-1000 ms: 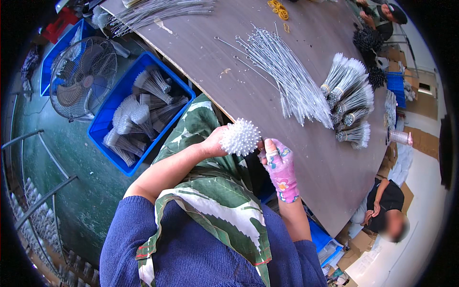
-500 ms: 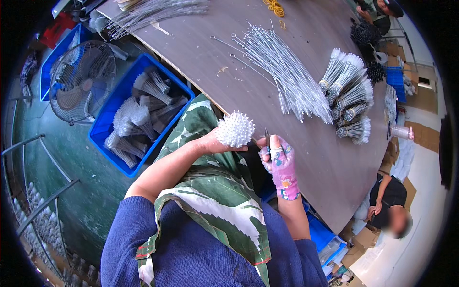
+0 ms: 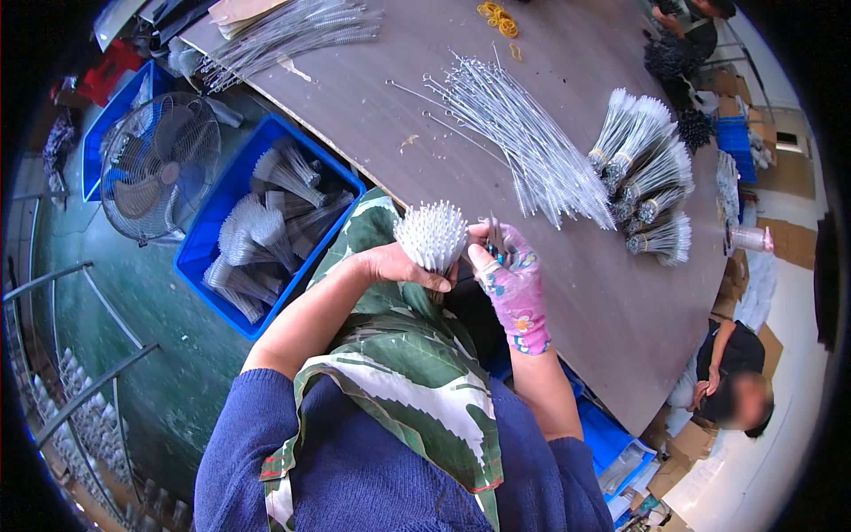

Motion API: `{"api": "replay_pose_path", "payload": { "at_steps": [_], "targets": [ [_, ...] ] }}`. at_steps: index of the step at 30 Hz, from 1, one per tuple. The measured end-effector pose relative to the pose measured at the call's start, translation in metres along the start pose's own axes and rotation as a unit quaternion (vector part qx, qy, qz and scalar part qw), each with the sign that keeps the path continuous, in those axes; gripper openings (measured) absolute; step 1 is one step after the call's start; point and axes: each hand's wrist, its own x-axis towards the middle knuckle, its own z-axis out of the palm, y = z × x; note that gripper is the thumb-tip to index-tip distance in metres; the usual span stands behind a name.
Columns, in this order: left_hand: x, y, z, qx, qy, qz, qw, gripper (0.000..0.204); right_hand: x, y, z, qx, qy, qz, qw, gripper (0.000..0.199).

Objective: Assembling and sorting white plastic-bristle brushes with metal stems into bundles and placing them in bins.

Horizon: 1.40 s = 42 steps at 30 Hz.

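My left hand (image 3: 399, 268) is wrapped around a bundle of thin wire brushes (image 3: 431, 236), its round white-tipped end facing up. The lower stems of the bundle are mostly hidden by my fingers and the apron. Close beside it on the right, my right hand (image 3: 512, 288), in a pink flowered fingerless glove, grips small pliers (image 3: 497, 243). The fingertips of that hand are near the bundle's side; whether they touch it I cannot tell. On the table lies a loose pile of wire brushes (image 3: 523, 142), and to its right are several tied brush bundles (image 3: 651, 168).
A blue bin (image 3: 226, 315) with several brush bundles stands left of the table (image 3: 585, 310), a floor fan (image 3: 161, 168) beyond it. More wires (image 3: 297, 40) and yellow rubber bands (image 3: 498, 18) lie at the table's far side. Another person (image 3: 731, 372) is at the right.
The bundle in my left hand has tipped, so its white end points more upward. My right hand has turned, and the pliers have shifted slightly. The whole view has moved a little.
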Motion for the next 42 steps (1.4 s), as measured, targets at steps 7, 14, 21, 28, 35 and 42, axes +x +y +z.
{"api": "replay_pose_path", "payload": {
  "at_steps": [7,14,21,28,35,42],
  "targets": [
    [-0.001,0.017,0.007,-0.006,-0.038,-0.036,0.999,0.021,0.004,0.011,-0.009,-0.041,0.022,-0.069,0.997,0.008],
    [-0.002,0.032,0.031,-0.181,0.048,0.028,0.982,0.029,-0.009,0.001,-0.019,0.023,0.044,-0.087,0.995,0.003],
    [0.007,0.039,0.038,-0.334,0.123,0.046,0.933,0.04,-0.03,-0.026,-0.034,0.121,0.021,-0.112,0.986,0.012],
    [0.017,0.038,0.046,-0.385,-0.04,0.027,0.921,0.039,-0.027,-0.039,-0.03,0.006,0.08,-0.176,0.981,0.017],
    [0.016,0.046,0.054,-0.372,-0.088,0.007,0.924,0.044,-0.026,-0.031,-0.029,-0.103,0.095,-0.196,0.971,0.021],
    [0.016,0.041,0.054,-0.381,-0.088,-0.001,0.92,0.042,-0.025,-0.039,-0.026,-0.064,0.08,-0.175,0.979,0.014]
  ]
}}
